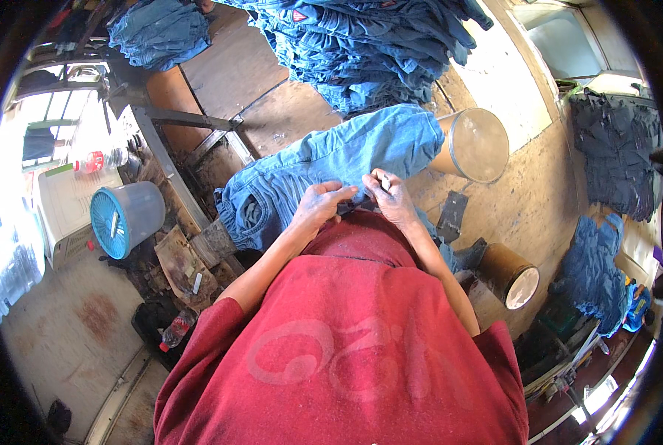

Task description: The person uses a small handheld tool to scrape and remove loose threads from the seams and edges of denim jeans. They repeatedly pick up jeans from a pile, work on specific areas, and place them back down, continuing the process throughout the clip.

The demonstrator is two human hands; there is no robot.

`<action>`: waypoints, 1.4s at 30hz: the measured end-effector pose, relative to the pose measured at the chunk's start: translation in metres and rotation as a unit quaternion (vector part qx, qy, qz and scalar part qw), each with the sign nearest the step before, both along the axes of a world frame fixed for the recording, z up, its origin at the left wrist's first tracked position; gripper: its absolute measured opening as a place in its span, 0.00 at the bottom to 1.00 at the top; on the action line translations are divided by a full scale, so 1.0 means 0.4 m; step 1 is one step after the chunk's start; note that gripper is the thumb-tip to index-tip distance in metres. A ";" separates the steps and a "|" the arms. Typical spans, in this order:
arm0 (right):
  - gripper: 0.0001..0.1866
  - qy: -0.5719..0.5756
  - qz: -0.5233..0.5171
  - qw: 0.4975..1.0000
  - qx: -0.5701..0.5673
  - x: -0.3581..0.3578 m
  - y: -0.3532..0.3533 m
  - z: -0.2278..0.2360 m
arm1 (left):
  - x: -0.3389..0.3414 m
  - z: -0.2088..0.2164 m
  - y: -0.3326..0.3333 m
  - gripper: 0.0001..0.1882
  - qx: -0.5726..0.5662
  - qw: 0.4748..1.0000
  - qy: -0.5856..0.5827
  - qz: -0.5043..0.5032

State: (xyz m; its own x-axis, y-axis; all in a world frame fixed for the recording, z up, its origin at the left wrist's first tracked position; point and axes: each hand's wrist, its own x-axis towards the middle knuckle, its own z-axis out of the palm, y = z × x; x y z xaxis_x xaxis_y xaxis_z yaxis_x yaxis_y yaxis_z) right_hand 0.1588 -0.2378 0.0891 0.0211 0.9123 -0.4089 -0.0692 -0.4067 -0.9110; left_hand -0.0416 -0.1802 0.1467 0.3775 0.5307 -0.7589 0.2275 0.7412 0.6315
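Observation:
A pair of blue jeans [346, 152] lies stretched out in front of me, one leg running up to the right against a wide round tube [480, 145]. My left hand [322, 205] is closed at the near edge of the denim, its fingertips pointing toward the other hand. What it grips, if anything, is hidden. Close beside it, my right hand [392, 202] pinches a small whitish piece [385, 182], too small to name. Both hands are right in front of my red shirt. More blue denim shows under my right forearm, near a second brown tube [511, 277].
A large pile of folded jeans [353, 52] stands ahead, with a smaller stack [159, 33] at far left. Left are a metal frame [175, 167], a bucket with a blue lid [116, 221] and plastic bottles [177, 330]. Dark garments [617, 152] and blue denim [589, 271] hang right.

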 end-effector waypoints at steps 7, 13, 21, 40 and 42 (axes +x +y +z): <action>0.23 -0.142 -0.100 0.982 -0.080 0.027 -0.009 0.040 | -0.039 0.011 0.063 0.16 0.126 0.980 0.008 -0.154; 0.17 -0.378 -0.055 0.924 0.034 0.018 -0.004 0.136 | -0.100 0.006 0.186 0.40 0.067 0.949 -0.062 -0.301; 0.06 -0.460 0.015 0.882 0.098 -0.091 -0.001 0.210 | -0.097 0.041 0.171 0.40 0.142 0.928 0.032 -0.343; 0.11 -0.569 0.106 0.799 0.165 -0.182 0.028 0.236 | -0.138 -0.012 0.222 0.47 -0.087 0.965 -0.142 -0.202; 0.12 -0.530 0.121 0.825 0.155 -0.183 0.027 0.250 | -0.138 -0.001 0.220 0.44 -0.009 0.964 -0.090 -0.251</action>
State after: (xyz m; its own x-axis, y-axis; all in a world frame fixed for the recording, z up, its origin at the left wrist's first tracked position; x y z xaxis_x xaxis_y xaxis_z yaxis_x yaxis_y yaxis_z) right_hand 0.0856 -0.2271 0.1893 0.0200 0.9995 -0.0240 0.8825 -0.0289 -0.4695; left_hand -0.0968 -0.0923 0.1464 0.7099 0.2352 -0.6639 0.4475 0.5773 0.6830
